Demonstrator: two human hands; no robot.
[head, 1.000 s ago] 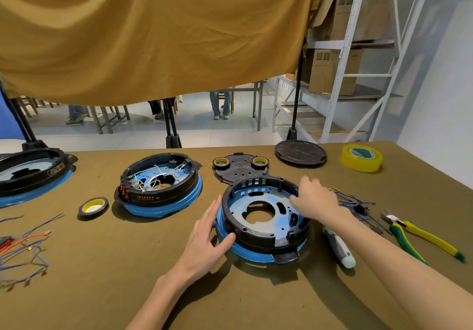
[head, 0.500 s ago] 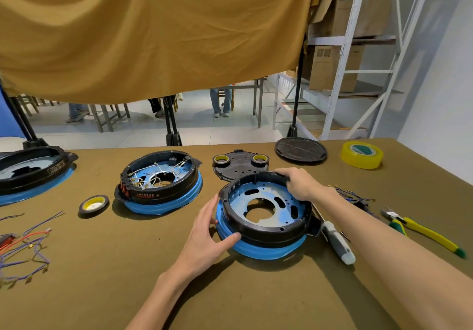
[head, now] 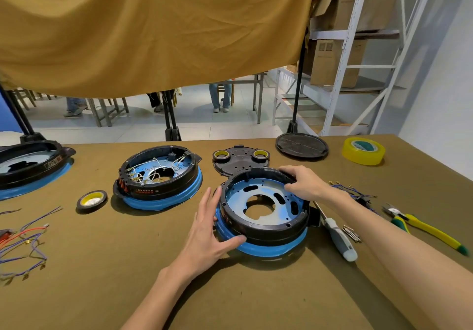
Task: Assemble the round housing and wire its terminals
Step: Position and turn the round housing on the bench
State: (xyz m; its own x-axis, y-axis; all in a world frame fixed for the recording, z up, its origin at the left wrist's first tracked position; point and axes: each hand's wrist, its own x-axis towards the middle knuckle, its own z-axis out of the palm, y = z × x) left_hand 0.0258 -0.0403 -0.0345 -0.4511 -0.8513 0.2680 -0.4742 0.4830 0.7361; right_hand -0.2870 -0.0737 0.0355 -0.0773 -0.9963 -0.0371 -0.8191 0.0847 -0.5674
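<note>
**Both hands on the round housing**

My left hand [head: 207, 232] lies flat on the counter [head: 128, 265] against the near-left side of the round housing [head: 263, 209], fingers straight and together along its wall, thumb stretched out under the blue rim. My right hand [head: 303, 182] reaches in from the right, forearm slanting across the counter, and its fingers curl over the far-right edge of the black ring, gripping it.

The housing is a black plastic ring with small screw holes along its top lip, seated on a glossy blue skirt that bulges out below. Inside is a pale blue metal plate with a large round hole in the middle and several oblong slots around it. It sits on the olive-brown cloth of the counter, between my hands, straight ahead of me.

Just right of it lies a screwdriver [head: 337, 237] with a grey-and-white handle, with yellow-handled pliers [head: 422, 227] further right. A second housing [head: 160, 176], already strung with white wires, stands to the left, a small roll of tape [head: 92, 200] beside it. A loose bundle of purple and orange wires [head: 23, 242] lies at the left edge, and a yellow tape roll [head: 363, 151] sits at the far right
</note>
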